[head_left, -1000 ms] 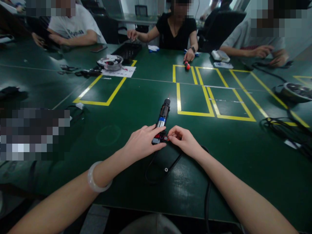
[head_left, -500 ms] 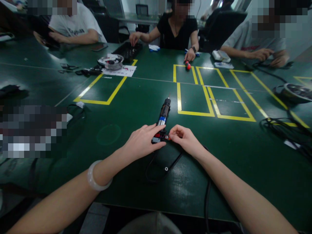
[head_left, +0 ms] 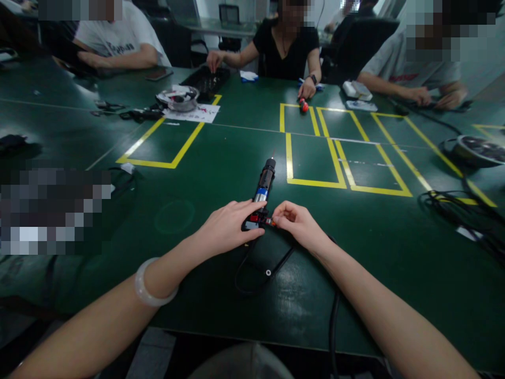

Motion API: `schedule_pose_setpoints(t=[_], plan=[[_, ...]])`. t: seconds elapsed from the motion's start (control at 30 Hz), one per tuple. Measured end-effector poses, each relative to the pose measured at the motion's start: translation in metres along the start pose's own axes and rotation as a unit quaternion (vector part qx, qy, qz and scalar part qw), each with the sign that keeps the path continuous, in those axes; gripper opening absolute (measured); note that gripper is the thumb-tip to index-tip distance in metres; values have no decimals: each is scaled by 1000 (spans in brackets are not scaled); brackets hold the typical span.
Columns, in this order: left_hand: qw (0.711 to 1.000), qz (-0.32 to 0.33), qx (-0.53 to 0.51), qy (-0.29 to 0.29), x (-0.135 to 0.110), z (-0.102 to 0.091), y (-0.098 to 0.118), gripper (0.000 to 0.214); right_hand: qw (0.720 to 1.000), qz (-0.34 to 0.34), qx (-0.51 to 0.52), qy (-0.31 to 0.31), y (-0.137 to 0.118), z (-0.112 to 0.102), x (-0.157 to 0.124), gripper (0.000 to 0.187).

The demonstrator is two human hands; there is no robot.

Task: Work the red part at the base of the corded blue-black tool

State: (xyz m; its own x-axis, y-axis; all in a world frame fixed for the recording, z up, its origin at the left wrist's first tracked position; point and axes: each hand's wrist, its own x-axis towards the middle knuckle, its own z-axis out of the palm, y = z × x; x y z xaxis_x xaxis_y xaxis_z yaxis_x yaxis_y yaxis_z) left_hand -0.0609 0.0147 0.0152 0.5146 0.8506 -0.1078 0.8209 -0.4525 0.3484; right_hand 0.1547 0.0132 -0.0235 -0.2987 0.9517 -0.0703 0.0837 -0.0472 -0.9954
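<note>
An electric screwdriver [head_left: 265,181] lies on the green table with its bit pointing away from me; its rear half is uncovered, showing a silver-and-blue motor and red parts. My left hand [head_left: 226,223] holds that rear end, fingers across the top and thumb along the near side. At its right side, my right hand [head_left: 295,218] pinches a small orange-and-silver part [head_left: 272,222] whose exact kind is too small to tell. A black cable [head_left: 284,259] loops below the hands. A small white ring-shaped piece [head_left: 268,272] lies by this loop.
Yellow tape rectangles [head_left: 317,183] mark the table ahead. A metal bowl [head_left: 181,99] stands on paper at far left, by a black tray [head_left: 205,87]. Coiled cables [head_left: 445,205] lie at right. Across the table, a person's hand [head_left: 306,90] touches a red-and-black item [head_left: 303,106].
Both hands keep nearly the same grip, with the left shifted very slightly leftward along with the view. The screwdriver stays in place; a person's hand at the far right has shifted slightly.
</note>
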Motion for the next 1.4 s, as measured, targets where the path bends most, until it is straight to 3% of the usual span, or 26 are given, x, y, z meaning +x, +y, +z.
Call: schedule_pose_setpoints(t=[0.3,0.63,1.4], plan=[[992,71,-98,23,2,-6,-14,38,1000,11,6,3,-3,0,0,14],[989,34,-138,50,3,-6,-10,14,1000,11,5,3,-4,3,0,14],[990,15,-122,70,2,-4,-4,15,1000,17,15,10,-7,4,0,15]])
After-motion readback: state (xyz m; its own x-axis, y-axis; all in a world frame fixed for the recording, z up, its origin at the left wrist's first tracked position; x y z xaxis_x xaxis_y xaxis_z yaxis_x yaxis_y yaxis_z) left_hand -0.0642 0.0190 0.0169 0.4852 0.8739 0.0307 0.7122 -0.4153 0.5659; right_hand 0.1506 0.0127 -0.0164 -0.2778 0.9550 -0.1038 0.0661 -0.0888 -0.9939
